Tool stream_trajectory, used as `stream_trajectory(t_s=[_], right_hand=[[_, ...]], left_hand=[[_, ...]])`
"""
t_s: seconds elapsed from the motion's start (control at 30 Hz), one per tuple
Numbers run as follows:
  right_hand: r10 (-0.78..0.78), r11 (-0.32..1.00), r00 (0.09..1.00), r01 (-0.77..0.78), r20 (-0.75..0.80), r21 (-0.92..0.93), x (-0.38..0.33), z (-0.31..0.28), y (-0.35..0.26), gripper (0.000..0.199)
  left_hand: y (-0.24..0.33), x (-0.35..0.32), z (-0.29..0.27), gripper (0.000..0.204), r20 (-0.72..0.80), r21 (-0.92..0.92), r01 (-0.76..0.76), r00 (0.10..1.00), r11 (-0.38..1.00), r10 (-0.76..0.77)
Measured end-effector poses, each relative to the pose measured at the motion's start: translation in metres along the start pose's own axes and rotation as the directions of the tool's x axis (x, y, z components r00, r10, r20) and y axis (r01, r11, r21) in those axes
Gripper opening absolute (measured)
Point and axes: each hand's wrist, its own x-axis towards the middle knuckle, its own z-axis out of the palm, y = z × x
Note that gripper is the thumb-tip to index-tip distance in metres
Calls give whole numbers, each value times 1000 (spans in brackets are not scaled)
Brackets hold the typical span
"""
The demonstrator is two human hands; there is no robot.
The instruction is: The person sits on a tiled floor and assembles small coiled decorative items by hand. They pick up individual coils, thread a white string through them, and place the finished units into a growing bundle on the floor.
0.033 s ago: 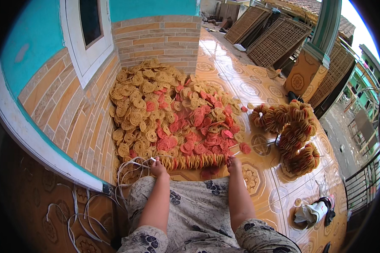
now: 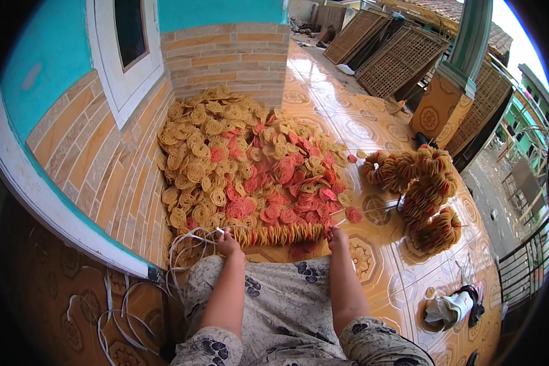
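A row of yellow and red lacy round crackers (image 2: 280,234), threaded side by side, stretches level in front of my lap. My left hand (image 2: 228,243) is closed at its left end, pinching a white plastic strip (image 2: 218,230) whose tip sticks out. At the other end my right hand (image 2: 337,238) is closed too, with a white strip end showing beyond the fingers. Just past the row lies a large heap of loose crackers (image 2: 201,152), mostly yellow, with red ones toward the middle and right. The fingertips are small and partly hidden.
Finished-looking strung cracker bundles (image 2: 430,192) lie on the tiled floor (image 2: 378,287) at right. Loops of white strip (image 2: 131,326) curl at lower left. A grey-and-white bag (image 2: 450,308) sits lower right. A brick-patterned wall (image 2: 226,58) bounds the heap; woven racks (image 2: 402,58) lean beyond.
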Motion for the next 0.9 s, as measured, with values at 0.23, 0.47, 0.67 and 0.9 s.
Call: stream_trajectory(t_s=[0.23, 0.47, 0.67, 0.9], right_hand=[[30, 998, 998, -33, 61, 46, 3, -9, 0, 11], [-572, 680, 733, 675, 369, -286, -56, 35, -1, 8], [-238, 696, 428, 701, 872, -154, -155, 81, -19, 13], [118, 276, 503, 811, 856, -515, -192, 97, -41, 15]], left_hand=[[12, 7, -2, 26, -144, -196, 68, 985, 978, -97], [51, -18, 9, 23, 343, -142, -279, 886, 950, 311], [104, -77, 23, 13, 794, -59, -479, 509, 876, 333], [102, -86, 17, 11, 892, 111, -540, 425, 834, 156]])
